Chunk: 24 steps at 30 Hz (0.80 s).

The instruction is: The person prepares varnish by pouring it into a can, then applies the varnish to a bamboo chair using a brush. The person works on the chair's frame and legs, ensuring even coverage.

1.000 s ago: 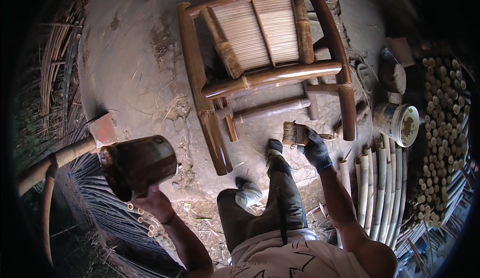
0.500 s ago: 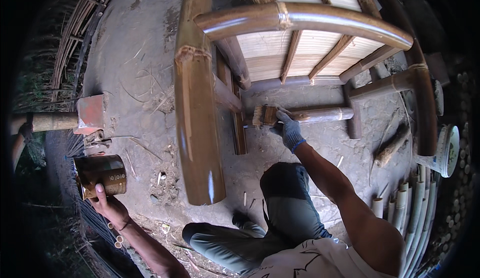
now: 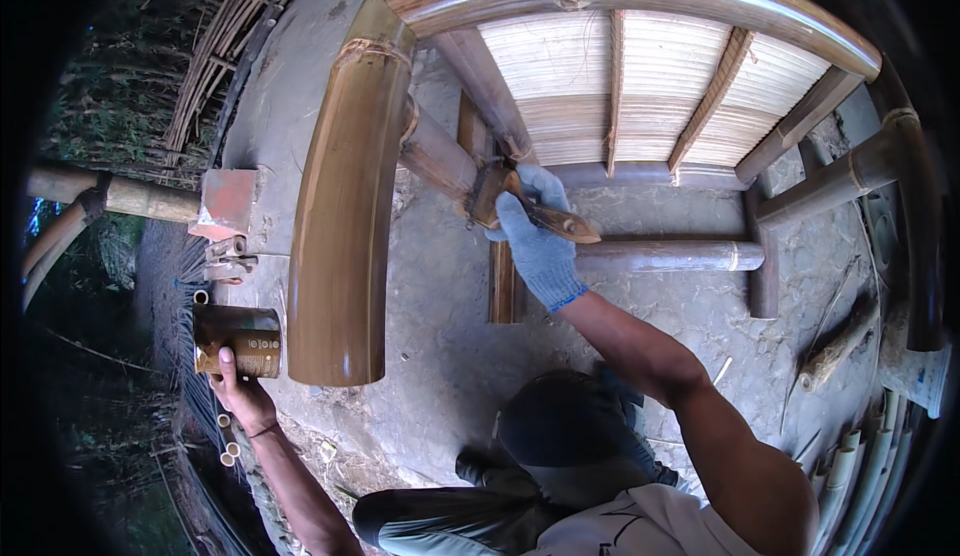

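Note:
In my right hand point(image 3: 540, 231), which wears a grey knitted glove, is a paintbrush point(image 3: 558, 222) with a wooden handle. Its head touches or lies close against a thin bamboo crosspiece point(image 3: 440, 163) of a bamboo furniture frame point(image 3: 340, 226). The bristle tips are partly hidden. My bare left hand point(image 3: 236, 386) grips a dark can point(image 3: 250, 341) from below, thumb on its side, out to the left of the frame's thick leg. Brown drips mark the can; its contents are hidden. Glossy brown bamboo makes up the frame, with cord bindings at the joints.
A slatted pale panel point(image 3: 560, 86) is set in the frame. To the left are a red-faced block point(image 3: 226, 201) and a bamboo pole point(image 3: 150, 198). Lower right, bamboo poles point(image 3: 850, 466) stand bundled near a short log point(image 3: 838, 346) on the grey ground.
My right hand has turned and moved up-left, bringing the brush from the low rail to the crosspiece. The whole view has shifted; my left hand still holds the can.

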### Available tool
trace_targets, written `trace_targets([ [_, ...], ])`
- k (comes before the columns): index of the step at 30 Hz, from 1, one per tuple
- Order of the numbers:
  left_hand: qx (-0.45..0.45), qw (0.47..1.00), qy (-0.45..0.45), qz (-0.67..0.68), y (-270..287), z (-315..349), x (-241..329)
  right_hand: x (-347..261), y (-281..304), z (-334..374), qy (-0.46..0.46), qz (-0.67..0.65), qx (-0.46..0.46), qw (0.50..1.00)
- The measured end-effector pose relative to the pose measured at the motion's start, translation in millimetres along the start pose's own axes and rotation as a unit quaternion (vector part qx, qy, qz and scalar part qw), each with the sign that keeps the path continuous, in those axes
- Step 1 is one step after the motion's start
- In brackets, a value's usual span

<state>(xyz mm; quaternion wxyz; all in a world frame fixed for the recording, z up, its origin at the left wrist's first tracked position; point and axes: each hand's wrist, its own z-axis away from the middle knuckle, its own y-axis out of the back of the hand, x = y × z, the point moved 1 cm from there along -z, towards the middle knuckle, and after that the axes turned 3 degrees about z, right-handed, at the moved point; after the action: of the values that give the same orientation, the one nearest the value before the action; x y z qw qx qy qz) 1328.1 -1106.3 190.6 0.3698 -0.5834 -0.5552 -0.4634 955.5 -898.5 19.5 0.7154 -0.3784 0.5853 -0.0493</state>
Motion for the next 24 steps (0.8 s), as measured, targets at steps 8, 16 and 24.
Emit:
trace_targets([
  [8,0.003,1.0,-0.006,0.024,-12,26,22,-122,-68,-32,0.028,-0.101,-0.069,0.992],
  [16,-0.008,1.0,-0.017,0.022,6,56,35,13,16,-39,-0.217,-0.284,-0.015,0.934],
  [24,-0.001,0.999,0.011,0.046,11,71,36,102,121,-59,-0.14,0.296,-0.057,0.943],
])
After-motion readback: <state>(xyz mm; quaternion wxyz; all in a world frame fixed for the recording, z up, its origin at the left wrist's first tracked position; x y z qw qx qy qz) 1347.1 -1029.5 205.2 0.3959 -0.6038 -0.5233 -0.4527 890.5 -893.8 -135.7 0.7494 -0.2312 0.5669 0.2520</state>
